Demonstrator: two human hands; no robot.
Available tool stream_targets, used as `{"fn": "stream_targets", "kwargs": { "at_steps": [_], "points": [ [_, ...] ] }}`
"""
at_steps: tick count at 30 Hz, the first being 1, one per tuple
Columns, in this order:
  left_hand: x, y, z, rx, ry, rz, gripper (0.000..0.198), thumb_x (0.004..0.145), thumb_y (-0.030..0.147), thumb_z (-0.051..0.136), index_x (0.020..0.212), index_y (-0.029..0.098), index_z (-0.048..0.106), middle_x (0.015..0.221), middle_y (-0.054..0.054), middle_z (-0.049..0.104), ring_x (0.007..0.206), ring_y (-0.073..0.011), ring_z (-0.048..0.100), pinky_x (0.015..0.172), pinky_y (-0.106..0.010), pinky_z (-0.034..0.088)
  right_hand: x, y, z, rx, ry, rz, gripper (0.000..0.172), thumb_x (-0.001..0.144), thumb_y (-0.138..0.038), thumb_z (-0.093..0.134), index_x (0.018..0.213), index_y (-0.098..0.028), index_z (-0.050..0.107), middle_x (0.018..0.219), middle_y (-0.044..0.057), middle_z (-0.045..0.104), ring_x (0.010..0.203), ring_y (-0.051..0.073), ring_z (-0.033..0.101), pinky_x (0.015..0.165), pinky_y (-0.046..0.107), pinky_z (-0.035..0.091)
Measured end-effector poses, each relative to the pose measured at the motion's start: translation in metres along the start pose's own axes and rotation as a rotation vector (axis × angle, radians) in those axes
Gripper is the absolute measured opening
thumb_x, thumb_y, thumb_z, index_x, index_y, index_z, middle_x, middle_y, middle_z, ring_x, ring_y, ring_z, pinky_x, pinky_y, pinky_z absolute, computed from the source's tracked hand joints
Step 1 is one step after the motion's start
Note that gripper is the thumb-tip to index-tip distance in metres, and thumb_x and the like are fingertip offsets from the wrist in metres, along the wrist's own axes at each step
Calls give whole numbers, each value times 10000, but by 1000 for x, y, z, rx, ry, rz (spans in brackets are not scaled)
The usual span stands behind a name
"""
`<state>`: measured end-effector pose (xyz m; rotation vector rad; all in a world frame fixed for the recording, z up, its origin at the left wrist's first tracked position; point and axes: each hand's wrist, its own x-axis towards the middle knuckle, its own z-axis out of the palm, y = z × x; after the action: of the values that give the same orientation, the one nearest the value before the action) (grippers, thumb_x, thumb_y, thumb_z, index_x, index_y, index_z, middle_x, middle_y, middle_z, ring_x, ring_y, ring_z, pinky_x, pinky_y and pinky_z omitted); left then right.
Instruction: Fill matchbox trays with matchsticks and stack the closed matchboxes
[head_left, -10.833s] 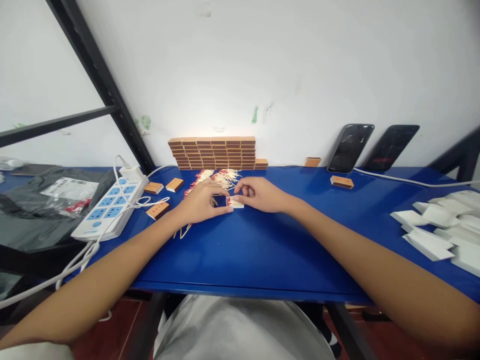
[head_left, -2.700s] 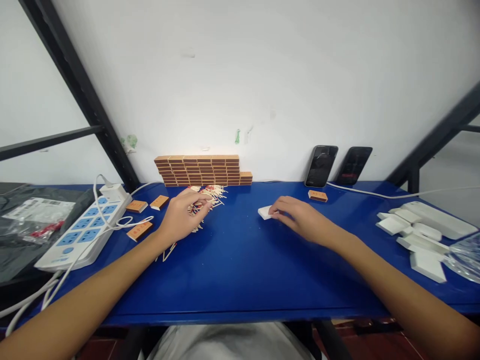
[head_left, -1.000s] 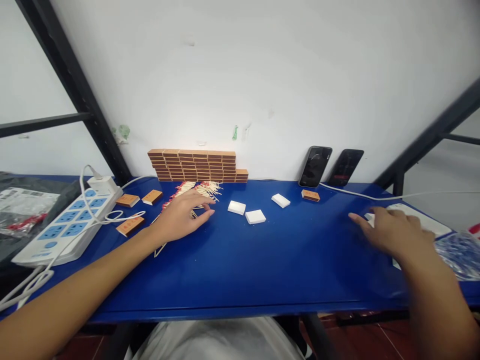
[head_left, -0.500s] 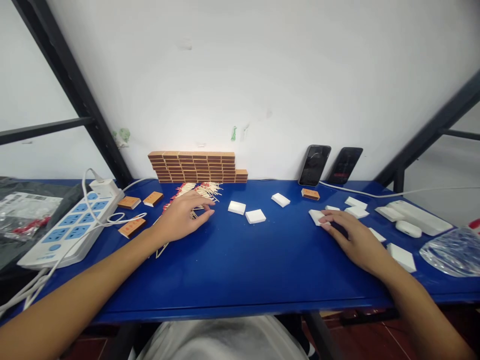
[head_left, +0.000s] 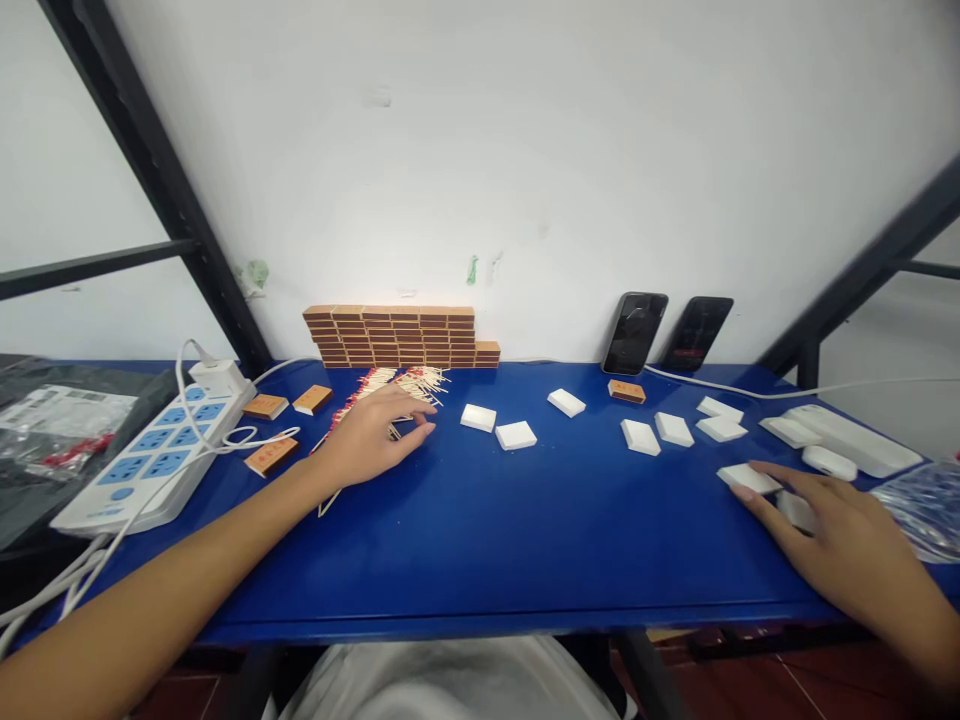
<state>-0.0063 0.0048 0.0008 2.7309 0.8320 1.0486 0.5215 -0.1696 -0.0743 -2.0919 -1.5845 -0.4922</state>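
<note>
My left hand [head_left: 375,435] lies palm down, fingers loosely spread, on the near edge of a heap of loose matches [head_left: 397,385] on the blue table [head_left: 480,530]. My right hand [head_left: 840,535] lies flat at the right, fingers stretched out over small white box trays; a fingertip touches one white tray [head_left: 746,478], another [head_left: 795,510] is partly under the fingers. More white trays lie apart: two [head_left: 496,426] at centre, one [head_left: 566,402] behind, three [head_left: 679,428] further right. A stack of brown matchboxes [head_left: 397,336] stands against the wall.
A white power strip [head_left: 150,455] with cables lies at the left, with loose brown matchbox sleeves [head_left: 271,455] beside it. Two dark phones [head_left: 664,332] lean on the wall. White parts [head_left: 840,440] and a clear plastic bag [head_left: 926,505] are at the far right.
My right hand has drawn back to the right from a white tray at mid-right to the trays near the table's right end. The left hand has stayed on the matches.
</note>
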Motion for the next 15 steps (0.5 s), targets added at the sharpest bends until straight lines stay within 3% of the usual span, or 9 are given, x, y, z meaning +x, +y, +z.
{"fn": "stream_targets", "kwargs": {
  "at_steps": [4,7,10,15],
  "points": [
    [-1,-1,0,3,-8,0,177,967,275,671,1114,220,753,956,-28,779,965,-212,694,907,-381,559,9,-24,-6,153,-70,8,577,811,-752,492,1065,-276,696,1104,131,762,1102,434,681,1036,581,498],
    [-1,-1,0,12,-5,-1,167,970,284,672,1101,220,753,960,-26,779,965,-210,693,914,-383,555,28,-49,-14,277,-199,98,545,812,-733,535,1070,-290,718,1160,87,767,1072,392,699,955,526,541],
    [-1,-1,0,8,-6,2,168,973,284,669,1105,219,751,954,-25,779,960,-209,691,911,-384,555,51,-77,-20,421,-250,148,550,887,-723,474,1096,-274,715,1207,78,755,1112,358,688,927,458,548],
    [-1,0,1,3,-6,7,162,975,281,665,1101,221,747,940,-27,775,951,-215,682,888,-381,555,91,-122,-21,454,-482,38,625,967,-725,377,975,-209,729,1154,95,767,1048,336,693,870,386,546]
  ]
}}
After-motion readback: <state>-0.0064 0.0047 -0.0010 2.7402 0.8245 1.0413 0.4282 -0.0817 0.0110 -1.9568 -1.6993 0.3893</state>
